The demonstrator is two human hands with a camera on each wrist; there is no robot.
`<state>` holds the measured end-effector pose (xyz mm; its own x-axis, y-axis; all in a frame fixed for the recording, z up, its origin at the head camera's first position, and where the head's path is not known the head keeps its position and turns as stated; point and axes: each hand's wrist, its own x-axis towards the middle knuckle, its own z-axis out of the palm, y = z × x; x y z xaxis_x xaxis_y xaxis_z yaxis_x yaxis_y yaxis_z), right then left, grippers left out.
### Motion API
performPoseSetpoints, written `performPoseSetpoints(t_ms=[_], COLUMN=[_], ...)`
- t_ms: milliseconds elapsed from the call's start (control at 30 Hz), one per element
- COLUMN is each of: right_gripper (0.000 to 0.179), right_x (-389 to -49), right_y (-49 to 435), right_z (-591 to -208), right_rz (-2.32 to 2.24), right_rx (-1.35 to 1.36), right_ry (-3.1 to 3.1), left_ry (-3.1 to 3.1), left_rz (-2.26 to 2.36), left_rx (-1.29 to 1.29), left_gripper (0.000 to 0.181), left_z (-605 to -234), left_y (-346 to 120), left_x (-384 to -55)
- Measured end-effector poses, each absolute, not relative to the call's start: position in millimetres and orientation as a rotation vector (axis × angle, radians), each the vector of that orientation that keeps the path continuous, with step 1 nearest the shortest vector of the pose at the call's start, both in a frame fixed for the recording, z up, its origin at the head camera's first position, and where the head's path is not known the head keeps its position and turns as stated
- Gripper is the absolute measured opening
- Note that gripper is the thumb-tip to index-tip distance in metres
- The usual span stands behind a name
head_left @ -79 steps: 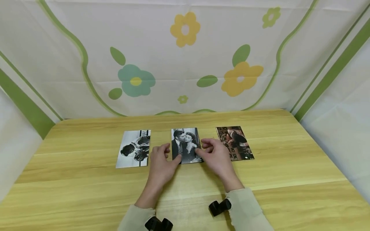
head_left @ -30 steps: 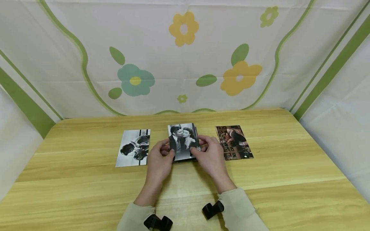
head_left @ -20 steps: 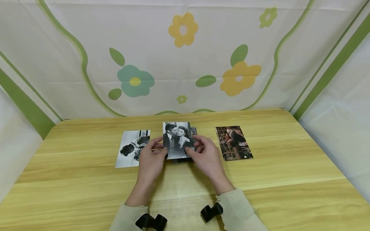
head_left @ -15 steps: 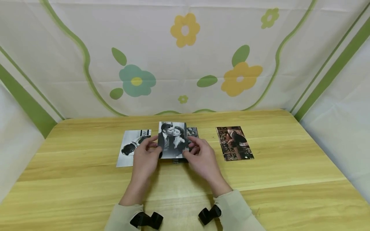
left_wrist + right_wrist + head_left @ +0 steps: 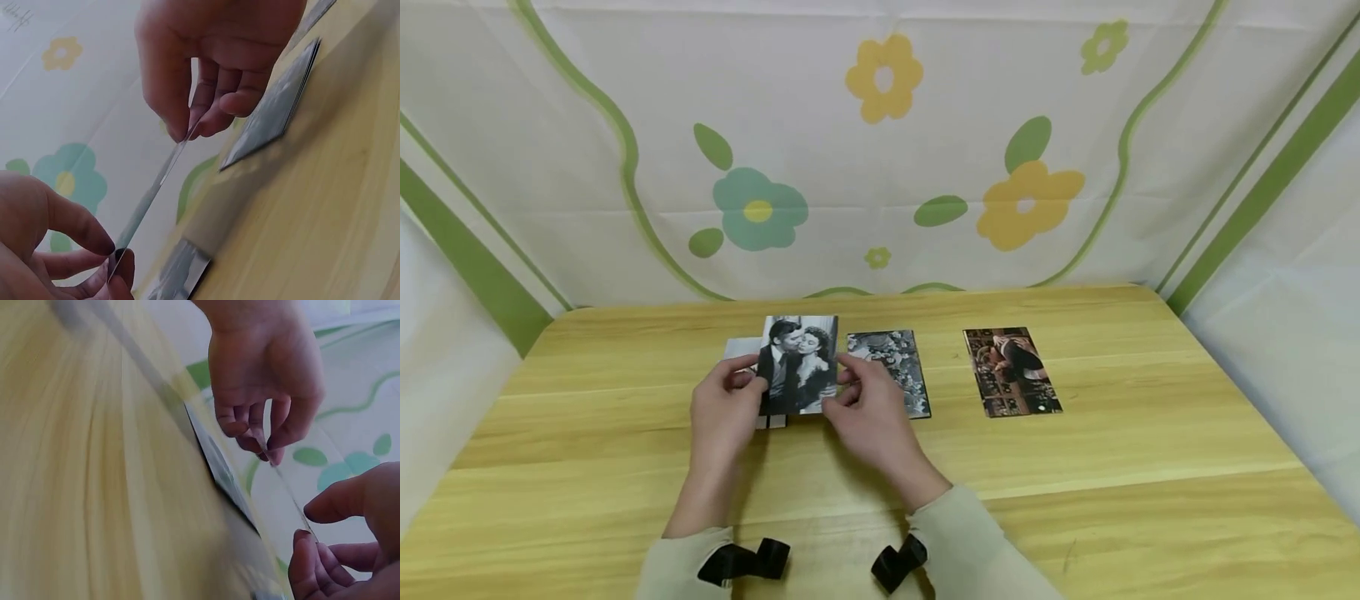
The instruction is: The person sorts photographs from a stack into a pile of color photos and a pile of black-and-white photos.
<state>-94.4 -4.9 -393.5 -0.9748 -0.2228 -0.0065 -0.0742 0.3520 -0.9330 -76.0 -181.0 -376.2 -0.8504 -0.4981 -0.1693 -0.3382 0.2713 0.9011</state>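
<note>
A black-and-white photo card of a couple (image 5: 799,364) is held up between my two hands. My left hand (image 5: 726,408) pinches its left edge between thumb and fingers; my right hand (image 5: 872,408) pinches the right edge low down. In the left wrist view the card appears edge-on as a thin sheet (image 5: 145,203), raised off the table. Behind and below it, a pale photo card (image 5: 741,346) on the table is mostly covered from sight. Partly behind my right fingers lies a stack of cards with a dark, busy black-and-white picture (image 5: 898,367) on top.
A colour photo card (image 5: 1013,371) lies at the right on the wooden table (image 5: 1112,467). A white cloth backdrop (image 5: 880,167) with printed flowers rises behind the table's far edge. Black wrist cameras (image 5: 745,561) sit at both sleeves.
Both hands have lifted the couple card from the middle stack and carried it left, over the left card. Another black-and-white picture now shows on the middle stack.
</note>
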Motion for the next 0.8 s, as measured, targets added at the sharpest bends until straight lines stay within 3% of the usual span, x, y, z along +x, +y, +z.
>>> performPoseSetpoints(t_ms=[367, 800], right_gripper=[0.067, 0.067], right_x=[-94, -95], right_y=[-42, -59], right_z=[-393, -399], right_rz=[-1.598, -1.403], right_rx=[-0.297, -0.270], right_ry=[2.374, 2.503], left_ry=[-2.358, -2.417], left_rz=[-1.450, -1.360], left_rx=[0.929, 0.918], left_gripper=[0.034, 0.034], left_z=[-375, -389], left_y=[-213, -225], left_x=[-66, -66])
